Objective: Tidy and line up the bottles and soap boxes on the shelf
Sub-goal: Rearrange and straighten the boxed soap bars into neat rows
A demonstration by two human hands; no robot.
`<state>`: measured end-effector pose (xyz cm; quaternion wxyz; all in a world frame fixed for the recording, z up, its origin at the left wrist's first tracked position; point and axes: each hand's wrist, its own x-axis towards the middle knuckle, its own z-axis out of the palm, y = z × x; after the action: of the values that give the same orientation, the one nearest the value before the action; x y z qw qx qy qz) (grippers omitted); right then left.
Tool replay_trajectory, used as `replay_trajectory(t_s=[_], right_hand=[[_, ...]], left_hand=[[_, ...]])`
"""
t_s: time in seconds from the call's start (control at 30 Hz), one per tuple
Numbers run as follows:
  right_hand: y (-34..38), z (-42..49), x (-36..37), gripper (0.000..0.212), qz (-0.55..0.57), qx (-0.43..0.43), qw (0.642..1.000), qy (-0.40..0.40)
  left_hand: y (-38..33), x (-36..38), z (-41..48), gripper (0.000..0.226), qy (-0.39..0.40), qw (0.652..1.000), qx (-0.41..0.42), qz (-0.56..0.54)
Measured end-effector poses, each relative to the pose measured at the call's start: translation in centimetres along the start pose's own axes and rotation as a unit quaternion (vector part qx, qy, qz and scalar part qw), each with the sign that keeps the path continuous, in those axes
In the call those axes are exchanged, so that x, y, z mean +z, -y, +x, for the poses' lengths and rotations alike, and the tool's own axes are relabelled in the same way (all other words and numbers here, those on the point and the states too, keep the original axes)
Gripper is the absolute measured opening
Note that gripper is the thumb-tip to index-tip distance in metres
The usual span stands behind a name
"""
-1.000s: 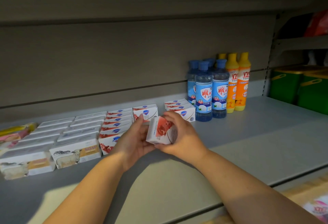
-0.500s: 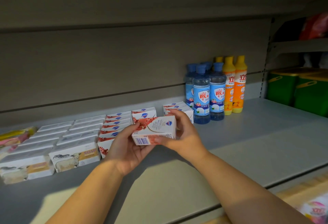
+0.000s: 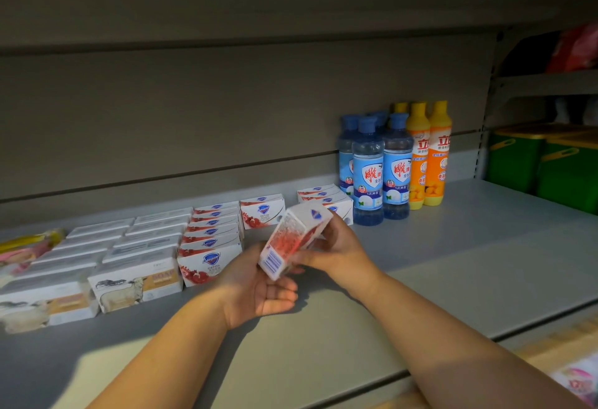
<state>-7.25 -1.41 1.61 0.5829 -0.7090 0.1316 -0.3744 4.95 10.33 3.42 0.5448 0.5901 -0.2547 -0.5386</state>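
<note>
Just left of the blue bottles [image 3: 369, 175] and nearer the camera, the right hand [image 3: 336, 246] grips a red-and-white soap box [image 3: 293, 237] in the air above the shelf [image 3: 453, 263], fingers curled round its upper end. The box is tilted, with its barcode end down. The left hand [image 3: 259, 292] lies open, palm up, under that low end; I cannot tell whether it touches the box. Hard against the left side of the blue bottles sits a short stack [image 3: 323, 196] of the same soap. Further left of them a single box [image 3: 262, 211] stands alone, then a long red row [image 3: 210, 240] and white boxes [image 3: 129, 246]. The orange bottles [image 3: 430, 156] stand touching the right side of the blue bottles, and green tubs [image 3: 543, 162] sit well to the right. The box seems to be mid-turn, with its label not yet facing front. One hand carries it by one end, so it could slip out of the fingers and land skewed on the shelf. If it is pushed in beside the stack too hard, it could shove that stack into the blue bottles and tip the front ones. Set down unturned, it would break the row's matching faces.
</note>
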Motion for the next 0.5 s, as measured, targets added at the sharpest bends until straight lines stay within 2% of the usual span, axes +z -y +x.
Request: replay_trajectory(t_s=[0.1,0.17,0.27,0.37,0.43,0.5], right_hand=[[0.0,0.1,0.2,0.042,0.027,0.033,0.999,0.026],[-0.3,0.3,0.5,0.035,0.037,0.040,0.999,0.006],[-0.5,0.6,0.6,0.037,0.014,0.056,0.998,-0.030],[-0.6,0.7,0.3,0.044,-0.052,0.036,0.998,-0.022],[-0.5,0.5,0.2,0.050,-0.100,-0.011,0.995,0.016],[-0.4,0.3,-0.2,0.059,-0.180,-0.051,0.981,0.043]], left_hand=[[0.4,0.6,0.0,0.066,0.031,0.998,-0.004,0.047],[0.5,1.2,0.1,0.055,-0.031,0.997,0.020,0.064],[0.3,1.1,0.7,0.040,-0.131,0.984,0.115,0.038],[-0.4,0.5,0.8,0.031,-0.124,0.964,0.236,-0.009],[-0.3,0.0,0.7,0.004,-0.149,0.935,0.312,0.082],[0.2,-0.5,1.0,0.017,-0.171,0.907,0.338,0.183]])
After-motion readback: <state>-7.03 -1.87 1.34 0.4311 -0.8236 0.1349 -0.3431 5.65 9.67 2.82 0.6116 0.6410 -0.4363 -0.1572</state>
